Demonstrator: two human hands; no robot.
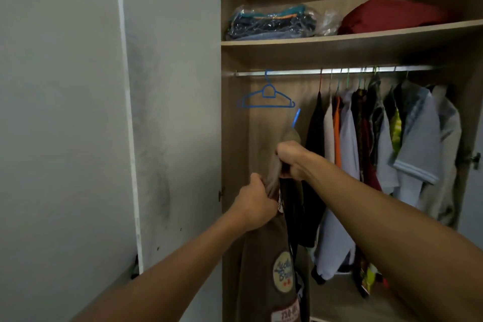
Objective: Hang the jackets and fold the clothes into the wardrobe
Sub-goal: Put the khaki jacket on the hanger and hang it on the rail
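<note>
A wooden shelf [339,40] runs across the top of the open wardrobe [235,138]. On its left end lies a clear plastic bag [271,22] packed with folded clothes in dark blue, teal and orange. Just beside it to the right sits a crumpled bit of clear plastic [330,23], and next to that a dark red folded bundle [392,14] rests on the board. Under the shelf a metal rail [287,72] spans the cabinet; an empty blue hanger [266,98] hangs from it at the left, and a row of hung garments [379,138] crowds its right part
</note>
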